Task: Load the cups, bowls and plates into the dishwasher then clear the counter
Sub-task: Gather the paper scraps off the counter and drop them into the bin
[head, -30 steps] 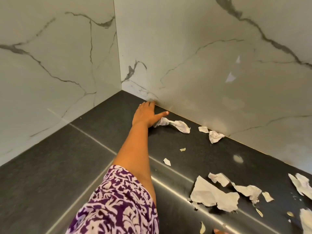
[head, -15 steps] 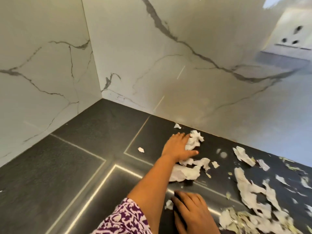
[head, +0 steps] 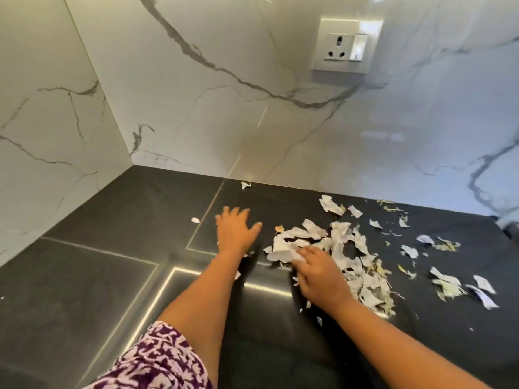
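Note:
Torn white paper scraps (head: 341, 240), mixed with yellowish bits, lie heaped on the dark counter (head: 112, 276) right of centre. My right hand (head: 320, 276) lies flat on the near left side of the heap, its blurred fingertips against a larger white piece (head: 280, 255). My left hand (head: 236, 233) is spread with straight fingers low over bare counter, just left of the heap, holding nothing. Single scraps lie apart: one left of my left hand (head: 195, 220), one by the back wall (head: 245, 185). No cups, bowls or plates are in view.
Marble walls meet in a corner at the back left (head: 132, 161). A wall socket (head: 346, 46) is mounted above the scraps. More loose scraps (head: 446, 279) are strewn toward the right. A dark object (head: 511, 228) shows at the right edge.
My left hand swept scraps from the wall corner rightward into the heap, then let them go and spread open. My right hand came up from below onto the heap. The view panned right.

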